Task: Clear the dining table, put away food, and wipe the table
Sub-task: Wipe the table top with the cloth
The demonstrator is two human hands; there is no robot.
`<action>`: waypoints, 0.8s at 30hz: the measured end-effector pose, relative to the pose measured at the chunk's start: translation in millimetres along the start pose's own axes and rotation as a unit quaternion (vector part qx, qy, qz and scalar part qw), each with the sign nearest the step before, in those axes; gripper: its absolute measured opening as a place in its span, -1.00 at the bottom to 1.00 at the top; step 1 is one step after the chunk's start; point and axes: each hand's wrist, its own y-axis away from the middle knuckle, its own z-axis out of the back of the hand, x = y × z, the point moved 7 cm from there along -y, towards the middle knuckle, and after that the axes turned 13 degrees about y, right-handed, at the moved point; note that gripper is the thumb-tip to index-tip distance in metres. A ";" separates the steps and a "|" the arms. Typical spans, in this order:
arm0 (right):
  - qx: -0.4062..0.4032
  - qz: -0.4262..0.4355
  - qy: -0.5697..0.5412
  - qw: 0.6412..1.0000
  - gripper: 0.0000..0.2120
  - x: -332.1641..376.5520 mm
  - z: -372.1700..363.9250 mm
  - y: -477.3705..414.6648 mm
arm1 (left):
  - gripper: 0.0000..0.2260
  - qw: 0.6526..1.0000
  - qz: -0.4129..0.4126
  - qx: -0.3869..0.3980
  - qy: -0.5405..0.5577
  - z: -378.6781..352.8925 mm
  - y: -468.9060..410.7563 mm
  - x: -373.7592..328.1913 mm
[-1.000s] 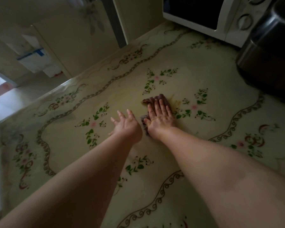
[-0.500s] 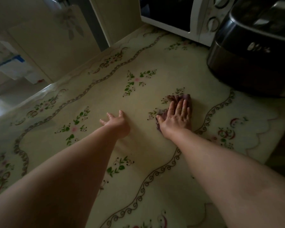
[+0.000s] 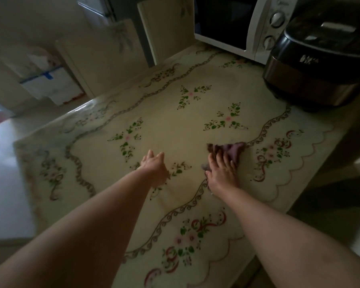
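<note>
A purple-brown cloth (image 3: 233,149) lies on the dining table (image 3: 195,121), which has a cream floral cover. My right hand (image 3: 221,170) presses flat on the cloth with straight, spread fingers; part of the cloth is hidden under the palm. To its left, my left hand (image 3: 154,168) rests on the table cover with relaxed fingers and holds nothing.
A white microwave (image 3: 256,28) stands at the table's far edge. A dark rice cooker (image 3: 318,65) sits beside it at the far right. Cream chair backs (image 3: 164,30) stand beyond the far-left edge. The table's right edge (image 3: 320,173) drops to a dark floor.
My right hand has slid the cloth to the right across the table, from the middle toward the scroll border. My left hand has stayed flat on the cover. The view has shifted.
</note>
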 end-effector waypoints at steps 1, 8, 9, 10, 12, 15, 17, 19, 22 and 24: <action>-0.002 0.024 -0.010 1.000 -0.45 13.8 -3.0 11.9 | -0.34 1.000 0.001 -0.009 0.000 5.7 9.8 7.1; -0.013 0.120 -0.155 0.980 -0.57 87.8 -11.2 92.6 | -0.36 0.999 -0.005 -0.046 0.005 31.9 59.0 44.2; -0.013 0.119 -0.189 0.975 -0.60 95.2 -12.5 102.9 | -0.36 0.999 -0.002 -0.053 0.005 34.5 66.2 50.1; -0.009 0.110 -0.223 0.968 -0.63 99.4 -12.3 110.1 | -0.36 0.998 0.000 -0.056 0.002 36.4 71.4 54.6; 0.026 0.090 -0.307 0.947 -0.68 106.8 -11.1 119.3 | -0.37 0.998 0.006 -0.061 -0.006 39.9 82.8 62.5; 0.140 -0.005 -0.535 0.833 -0.68 107.5 -8.4 122.4 | -0.37 0.998 0.009 -0.065 -0.006 42.4 96.9 69.9; 0.169 -0.059 -0.651 0.738 -0.67 98.6 -4.9 119.9 | -0.35 0.998 0.004 -0.066 0.004 42.2 103.0 72.8; 0.113 -0.091 -0.618 0.773 -0.64 72.6 1.0 113.5 | -0.34 0.998 0.001 -0.062 0.009 39.7 106.3 76.8; -0.056 -0.186 -0.384 0.903 -0.53 18.0 11.4 112.7 | -0.34 0.999 0.005 -0.049 0.001 31.1 106.8 86.3; -0.140 -0.120 -0.243 0.952 -0.50 18.0 22.6 112.3 | -0.32 1.000 0.005 -0.029 -0.006 21.2 105.5 91.6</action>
